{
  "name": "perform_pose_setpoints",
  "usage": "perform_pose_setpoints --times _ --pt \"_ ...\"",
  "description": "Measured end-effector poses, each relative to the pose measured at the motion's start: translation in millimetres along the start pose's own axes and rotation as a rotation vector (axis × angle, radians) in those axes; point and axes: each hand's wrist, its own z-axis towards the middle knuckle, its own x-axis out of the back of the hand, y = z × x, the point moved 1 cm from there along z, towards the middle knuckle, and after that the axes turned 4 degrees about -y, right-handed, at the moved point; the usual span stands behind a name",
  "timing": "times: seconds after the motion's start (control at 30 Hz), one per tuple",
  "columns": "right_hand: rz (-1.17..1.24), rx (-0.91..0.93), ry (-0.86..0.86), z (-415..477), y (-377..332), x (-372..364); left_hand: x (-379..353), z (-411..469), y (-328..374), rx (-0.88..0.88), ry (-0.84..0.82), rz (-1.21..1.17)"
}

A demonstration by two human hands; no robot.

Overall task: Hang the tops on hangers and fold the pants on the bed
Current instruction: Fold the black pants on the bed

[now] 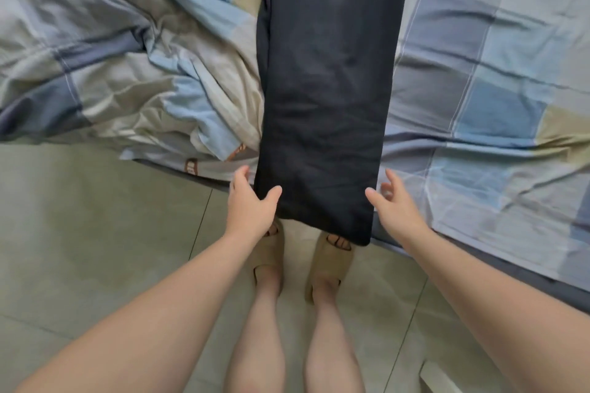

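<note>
On the bed (479,73), soft, limp pants (325,89) are laid lengthwise, best gripped at the near corners; left hand (250,204) and right hand (396,204) are spread open, nothing held.

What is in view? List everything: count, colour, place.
pants: one, black, lengthwise on the bed, near end over its edge
quilt: one, blue-grey-beige check, crumpled left of the pants
sheet: one, same check, right of the pants
floor: one, grey tiles, below the bed
thing: one, white, bottom right corner, cut off
slippers: two, beige, worn
legs: two, bare
left hand: thumb rests on the pants' near left corner
right hand: fingers spread, beside the pants' right edge
</note>
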Motion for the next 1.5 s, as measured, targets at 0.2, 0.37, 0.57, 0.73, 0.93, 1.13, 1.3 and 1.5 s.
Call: perform_pose_setpoints --times 0.2,0.37,0.57,0.73,0.93,1.13,1.3,1.5 --pt "0.162 -0.045 -0.012 13 8 -12 -4 13 -10 -0.008 -0.041 0.097" --pt "0.207 -0.113 -0.140 0 17 -20 -6 10 -14 -0.015 -0.127 0.078" --pt "0.195 -0.137 -0.176 -30 35 -11 -3 -4 -25 0.030 -0.250 -0.011" --pt "0.204 -0.085 -0.178 -71 40 -1 4 -41 -38 0.101 -0.361 -0.068" --pt "0.217 -0.123 -0.171 -143 35 0 31 -96 -35 0.143 -0.393 -0.097" --pt "0.257 -0.189 -0.188 -226 12 -5 79 -154 -15 0.183 -0.443 -0.060" --pt "0.392 -0.228 -0.105 -290 -9 -5 119 -205 2 0.214 -0.427 -0.094" --pt "0.663 -0.247 -0.056 -346 -31 -3 163 -242 22 0.257 -0.336 -0.157"
